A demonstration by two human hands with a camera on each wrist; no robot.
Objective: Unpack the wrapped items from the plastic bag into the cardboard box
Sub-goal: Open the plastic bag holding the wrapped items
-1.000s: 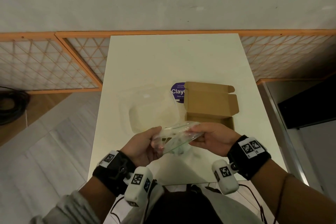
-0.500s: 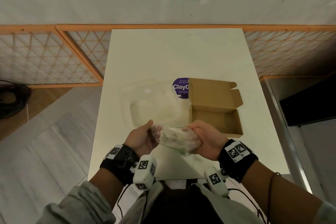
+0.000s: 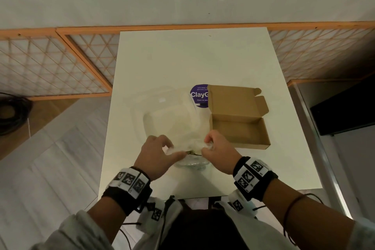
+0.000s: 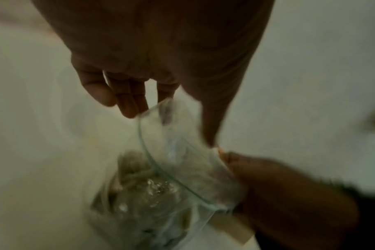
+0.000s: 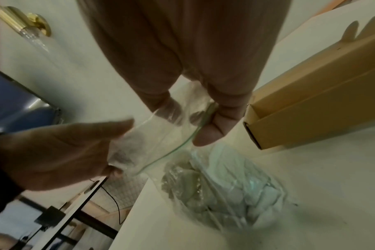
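Room: pale wall, orange-framed lattice panels point(image 3: 52, 63) along its foot, grey plank floor to the left.
Surface: white rectangular surface point(image 3: 192, 61), its long axis running away from the person.
Task's thing: clear plastic zip bag point(image 5: 223, 182) with a green-tinted seal line, sitting on the near part of the surface, mouth pointing up toward the hands, its bulging bottom resting on the surface.
Contents: pale wrapped items point(image 5: 242, 191) bunched in the bag's bottom; their number and shape are too blurred to tell.
Left grip: left hand point(image 3: 156, 156) pinches the bag's mouth edge between thumb and fingers point(image 4: 126, 101), clamped on the film.
Right grip: right hand point(image 3: 219, 150) pinches the opposite edge of the mouth, thumb point(image 5: 212, 128) over the seal line.
Mouth: pulled apart between the two hands; its long axis runs left to right.
Box: open brown cardboard box point(image 3: 241, 134), just right of the right hand, lid flap folded back toward the far side, long axis left to right.
Beside the box: clear plastic clamshell tray point(image 3: 168, 115), faint against the surface, and a purple round label point(image 3: 199, 95) partly hidden behind the box lid, its print cut off.
Hidden: the bag's middle in the head view, covered by both hands.
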